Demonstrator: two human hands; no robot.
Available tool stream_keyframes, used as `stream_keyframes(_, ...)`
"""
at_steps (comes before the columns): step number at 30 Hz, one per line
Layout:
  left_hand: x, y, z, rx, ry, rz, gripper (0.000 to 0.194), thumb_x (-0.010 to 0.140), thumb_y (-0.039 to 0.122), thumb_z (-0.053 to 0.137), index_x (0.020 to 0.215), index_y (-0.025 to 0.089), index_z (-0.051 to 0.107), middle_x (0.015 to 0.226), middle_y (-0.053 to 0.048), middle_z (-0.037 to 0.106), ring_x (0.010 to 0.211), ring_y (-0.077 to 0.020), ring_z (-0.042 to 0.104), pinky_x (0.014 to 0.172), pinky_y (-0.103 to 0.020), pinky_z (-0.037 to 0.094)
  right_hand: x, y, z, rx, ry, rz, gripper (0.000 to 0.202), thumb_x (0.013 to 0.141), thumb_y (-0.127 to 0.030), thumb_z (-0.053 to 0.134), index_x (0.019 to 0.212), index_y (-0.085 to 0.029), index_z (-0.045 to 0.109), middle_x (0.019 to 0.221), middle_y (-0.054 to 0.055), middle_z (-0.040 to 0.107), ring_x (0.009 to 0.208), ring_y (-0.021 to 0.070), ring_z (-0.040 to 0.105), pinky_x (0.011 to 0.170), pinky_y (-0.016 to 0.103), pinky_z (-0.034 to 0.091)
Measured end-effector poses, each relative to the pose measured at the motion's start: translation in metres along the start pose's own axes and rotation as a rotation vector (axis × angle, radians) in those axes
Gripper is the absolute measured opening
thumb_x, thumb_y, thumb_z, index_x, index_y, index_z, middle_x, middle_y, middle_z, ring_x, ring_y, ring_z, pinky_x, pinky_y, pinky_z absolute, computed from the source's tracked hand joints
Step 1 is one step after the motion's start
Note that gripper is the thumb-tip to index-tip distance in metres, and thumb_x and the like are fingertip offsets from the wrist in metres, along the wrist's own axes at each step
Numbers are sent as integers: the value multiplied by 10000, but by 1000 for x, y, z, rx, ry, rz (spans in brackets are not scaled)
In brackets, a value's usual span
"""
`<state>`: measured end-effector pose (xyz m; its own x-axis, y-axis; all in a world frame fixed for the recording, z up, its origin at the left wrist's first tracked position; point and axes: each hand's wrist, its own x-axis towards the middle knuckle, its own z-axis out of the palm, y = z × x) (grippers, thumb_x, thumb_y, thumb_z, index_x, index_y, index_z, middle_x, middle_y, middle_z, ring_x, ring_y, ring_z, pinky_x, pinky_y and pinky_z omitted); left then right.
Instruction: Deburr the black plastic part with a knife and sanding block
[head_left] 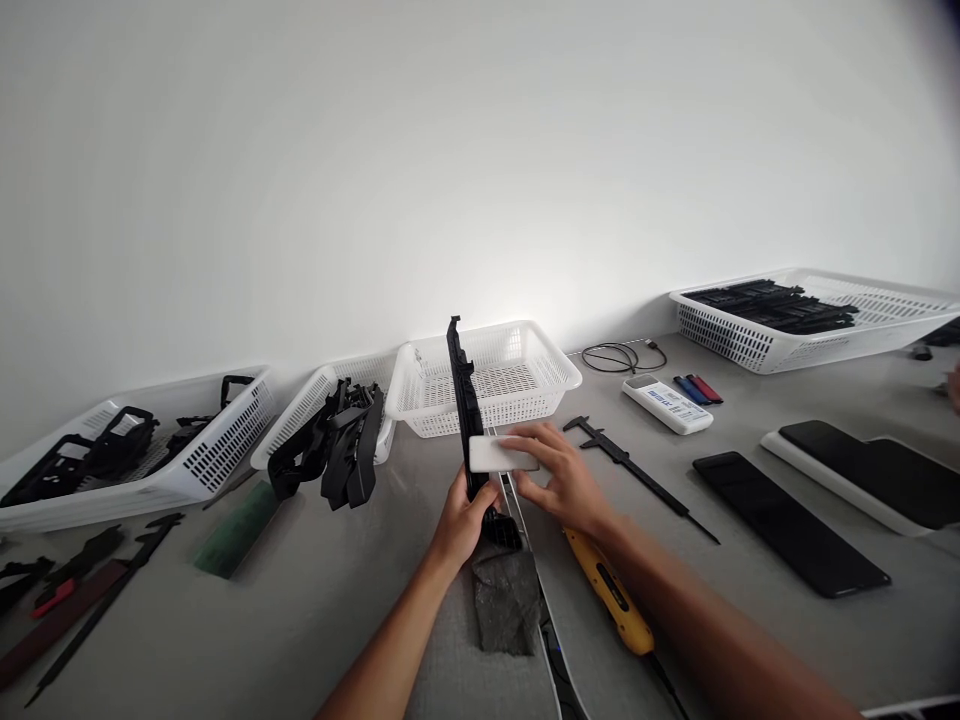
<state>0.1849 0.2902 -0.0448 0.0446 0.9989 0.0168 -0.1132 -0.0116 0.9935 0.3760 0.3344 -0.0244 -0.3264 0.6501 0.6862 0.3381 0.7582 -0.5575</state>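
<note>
A long black plastic part (pixel 466 395) stands nearly upright in my left hand (pixel 460 520), whose fingers and thumb close round its lower half. My right hand (pixel 559 470) grips a flat white block (pixel 495 454) between thumb and fingers. The block lies against or just in front of the black part's edge; I cannot tell whether they touch. Below my left hand, a dark grey cloth (pixel 507 603) lies on the table. Under my right forearm is a yellow corded hand tool (pixel 611 592).
White baskets (pixel 420 425) line the wall, several with black parts. To the right lie a caliper (pixel 634 465), a cable (pixel 611 356), a white power bank (pixel 667 403), lighters (pixel 697 389) and a black phone (pixel 787 520). A green sheet (pixel 238 532) lies left. A gap (pixel 551 640) splits the tables.
</note>
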Motion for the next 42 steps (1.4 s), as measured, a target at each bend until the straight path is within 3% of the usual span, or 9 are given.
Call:
stream_keyframes(4, 1, 1, -3, 96, 27, 18, 370, 819, 501, 781, 979, 181, 684, 756, 7, 616, 725, -168, 557, 731, -284, 455, -1, 3, 5, -32, 11, 31, 400, 917, -182, 631, 1293, -301, 699, 1252, 79, 675, 1171, 299, 607, 1003, 485, 534)
stream_keyframes(9, 1, 5, -3, 166, -103, 1, 512, 871, 482, 726, 1265, 162, 659, 817, -11, 677, 826, -203, 622, 826, -322, 475, -2, 11, 4, -54, 43, 93, 379, 932, -186, 612, 1286, -289, 702, 1256, 79, 676, 1183, 298, 606, 1002, 481, 529)
stream_keyframes(12, 0, 4, -2, 173, -114, -16, 563, 902, 532, 686, 1312, 149, 633, 803, -21, 698, 826, -217, 644, 828, -342, 485, -2, 9, 4, -69, 73, 106, 356, 945, -214, 617, 1283, -282, 704, 1250, 86, 679, 1187, 304, 607, 1001, 486, 529)
stream_keyframes(15, 1, 0, -2, 181, -104, -14, 551, 909, 578, 673, 1251, 146, 670, 822, -41, 724, 836, -233, 663, 826, -354, 498, -2, 2, 5, -50, 81, 84, 347, 958, -239, 631, 1296, -280, 696, 1248, 89, 683, 1170, 298, 614, 992, 480, 532)
stream_keyframes(21, 6, -10, -6, 117, 24, 37, 498, 814, 585, 789, 1085, 170, 750, 1126, -95, 776, 1103, -300, 670, 975, -376, 492, -4, -7, 12, 21, -79, -30, 367, 950, -255, 671, 1315, -285, 690, 1243, 87, 696, 1103, 273, 636, 940, 447, 558)
stream_keyframes(25, 6, -14, -8, 28, 4, -10, 446, 822, 567, 795, 989, 154, 762, 975, -77, 780, 966, -252, 686, 896, -341, 511, -1, -2, 7, 29, -81, -30, 380, 931, -230, 691, 1306, -290, 701, 1252, 84, 700, 1123, 274, 641, 963, 457, 556)
stream_keyframes(30, 6, -14, -11, -93, -37, -102, 411, 813, 513, 806, 991, 147, 744, 912, -56, 736, 793, -184, 639, 621, -255, 475, 0, 2, 0, 10, -67, -9, 392, 909, -194, 700, 1289, -287, 714, 1247, 86, 700, 1144, 282, 643, 983, 471, 553)
stream_keyframes(34, 6, -14, -13, -141, -93, -103, 392, 771, 423, 834, 1037, 150, 746, 944, -54, 719, 864, -201, 643, 638, -260, 513, -3, 1, 4, -8, -55, 3, 376, 944, -248, 691, 1319, -279, 698, 1246, 95, 698, 1137, 277, 652, 969, 459, 565)
stream_keyframes(42, 7, -12, -9, -177, -30, -87, 425, 773, 457, 835, 1053, 153, 740, 983, -67, 720, 854, -207, 645, 581, -260, 509, -2, 4, 4, -48, -72, 23, 352, 932, -250, 686, 1282, -277, 715, 1232, 92, 713, 1126, 287, 671, 961, 462, 569)
